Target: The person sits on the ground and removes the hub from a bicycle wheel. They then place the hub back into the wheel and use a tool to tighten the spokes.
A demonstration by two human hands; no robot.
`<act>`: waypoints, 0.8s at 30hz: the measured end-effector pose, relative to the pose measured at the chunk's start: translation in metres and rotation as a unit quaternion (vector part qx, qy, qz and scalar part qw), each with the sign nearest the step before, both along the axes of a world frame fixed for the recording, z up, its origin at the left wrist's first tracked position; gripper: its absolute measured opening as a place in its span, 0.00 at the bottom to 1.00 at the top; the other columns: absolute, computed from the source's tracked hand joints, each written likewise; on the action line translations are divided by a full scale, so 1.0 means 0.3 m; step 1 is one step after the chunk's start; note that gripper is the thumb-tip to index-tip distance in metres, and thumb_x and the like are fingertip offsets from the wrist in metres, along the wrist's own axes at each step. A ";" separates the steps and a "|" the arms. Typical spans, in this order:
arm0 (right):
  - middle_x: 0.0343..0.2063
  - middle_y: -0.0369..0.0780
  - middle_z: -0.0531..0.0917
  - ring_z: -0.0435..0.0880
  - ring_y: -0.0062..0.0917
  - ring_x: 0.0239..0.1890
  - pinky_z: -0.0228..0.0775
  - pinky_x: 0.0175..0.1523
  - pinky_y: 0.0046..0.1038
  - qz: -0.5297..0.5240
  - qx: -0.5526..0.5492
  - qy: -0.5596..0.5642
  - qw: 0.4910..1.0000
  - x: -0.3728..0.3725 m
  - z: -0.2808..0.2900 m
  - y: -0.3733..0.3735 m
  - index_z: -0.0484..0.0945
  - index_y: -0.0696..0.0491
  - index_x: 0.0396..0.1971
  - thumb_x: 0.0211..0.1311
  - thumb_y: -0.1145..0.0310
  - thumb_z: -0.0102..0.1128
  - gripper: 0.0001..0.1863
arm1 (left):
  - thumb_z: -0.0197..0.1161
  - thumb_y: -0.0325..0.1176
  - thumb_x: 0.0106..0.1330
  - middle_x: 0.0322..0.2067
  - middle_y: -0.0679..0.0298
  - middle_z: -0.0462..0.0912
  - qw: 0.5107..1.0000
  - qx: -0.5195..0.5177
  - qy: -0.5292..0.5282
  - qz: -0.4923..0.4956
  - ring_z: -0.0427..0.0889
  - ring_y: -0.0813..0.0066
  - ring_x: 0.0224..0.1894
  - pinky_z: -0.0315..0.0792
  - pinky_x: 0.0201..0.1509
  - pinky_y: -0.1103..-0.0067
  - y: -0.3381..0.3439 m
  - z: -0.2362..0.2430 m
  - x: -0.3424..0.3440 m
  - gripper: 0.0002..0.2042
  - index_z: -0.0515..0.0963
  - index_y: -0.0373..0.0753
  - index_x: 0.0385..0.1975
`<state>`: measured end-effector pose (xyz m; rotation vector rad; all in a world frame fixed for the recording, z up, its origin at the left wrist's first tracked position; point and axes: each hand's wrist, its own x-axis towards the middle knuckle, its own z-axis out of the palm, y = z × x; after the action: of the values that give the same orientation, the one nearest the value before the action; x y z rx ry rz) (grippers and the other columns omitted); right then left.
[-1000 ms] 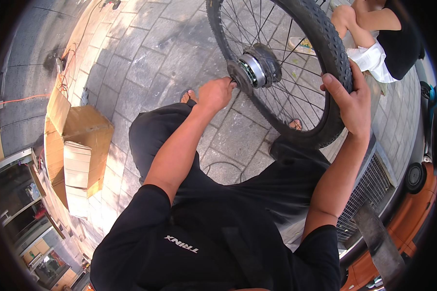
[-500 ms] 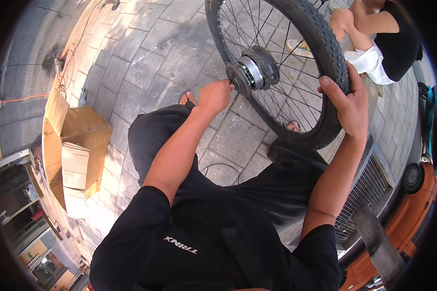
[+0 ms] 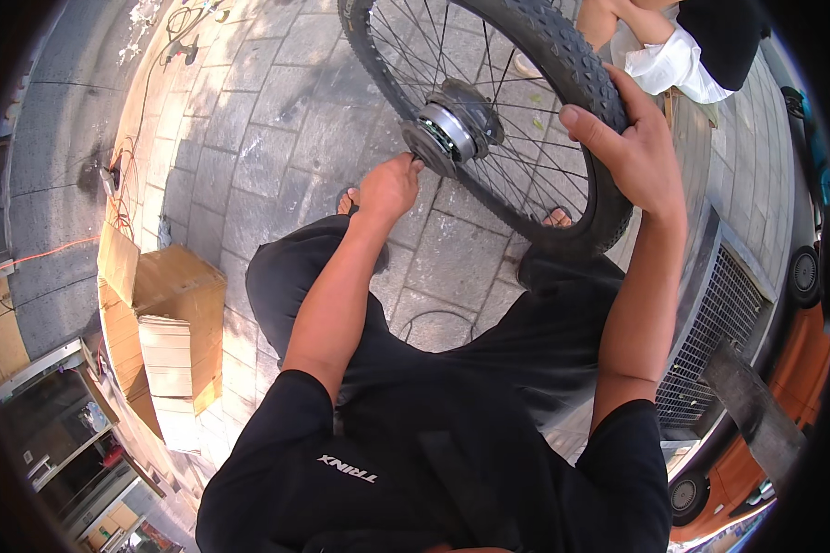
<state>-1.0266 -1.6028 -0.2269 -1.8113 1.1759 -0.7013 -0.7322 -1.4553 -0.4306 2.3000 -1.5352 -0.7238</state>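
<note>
1. Grey stone paving (image 3: 281, 138) is spreading beneath the outdoor work.
2. At the silver-and-black drum-shaped hub (image 3: 447, 127), the left hand (image 3: 389, 187) is curling closed, apparently pinching its outer end; the fingers are hiding the exact contact.
3. Half open, the right hand (image 3: 650, 157) is clasping the knobbly black rubber tyre (image 3: 567, 76), thumb inside, fingers around the tread.
4. Before the person, the wire-spoked bicycle wheel (image 3: 503, 175) is tilting, its near edge beside the right leg.
5. Weight is probably concentrating at the hub; the tyre should be offering firm, grippy hold, while thin spokes and exposed hub parts are deserving care.
6. Farther out, an open brown cardboard box (image 3: 180, 276) is standing leftward; a dark metal grate (image 3: 724, 300) and an orange vehicle (image 3: 733, 475) are sitting rightward.
</note>
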 end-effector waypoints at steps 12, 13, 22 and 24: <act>0.47 0.41 0.89 0.87 0.25 0.48 0.78 0.58 0.28 0.009 -0.007 0.010 1.000 -0.003 -0.009 -0.008 0.78 0.64 0.69 0.60 0.49 0.83 0.45 | 0.58 0.45 0.82 0.40 0.44 0.90 1.000 -0.003 -0.005 0.001 0.88 0.37 0.47 0.79 0.51 0.51 -0.001 -0.013 0.006 0.16 0.85 0.38 0.49; 0.47 0.41 0.89 0.87 0.25 0.48 0.78 0.58 0.29 0.008 -0.008 0.013 1.000 -0.003 -0.009 -0.008 0.78 0.64 0.69 0.60 0.49 0.83 0.45 | 0.58 0.45 0.82 0.40 0.44 0.90 1.000 -0.004 -0.004 0.002 0.88 0.37 0.47 0.79 0.52 0.51 -0.001 -0.012 0.006 0.16 0.85 0.38 0.49; 0.46 0.41 0.89 0.86 0.25 0.47 0.78 0.58 0.29 0.001 -0.012 0.015 1.000 -0.002 -0.009 -0.007 0.79 0.62 0.67 0.60 0.49 0.83 0.43 | 0.59 0.42 0.81 0.39 0.44 0.90 1.000 -0.024 0.016 0.006 0.88 0.37 0.46 0.79 0.51 0.51 -0.001 -0.021 0.007 0.15 0.85 0.36 0.47; 0.46 0.41 0.89 0.86 0.25 0.47 0.78 0.58 0.29 0.006 0.000 0.006 1.000 -0.003 -0.002 -0.006 0.79 0.62 0.67 0.60 0.49 0.83 0.42 | 0.59 0.41 0.81 0.38 0.45 0.90 0.999 -0.030 0.016 0.003 0.88 0.38 0.45 0.80 0.50 0.52 0.000 -0.028 0.009 0.14 0.84 0.35 0.46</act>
<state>-1.0275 -1.6045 -0.2275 -1.8220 1.1726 -0.6849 -0.7295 -1.4553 -0.4390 2.2384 -1.5133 -0.7002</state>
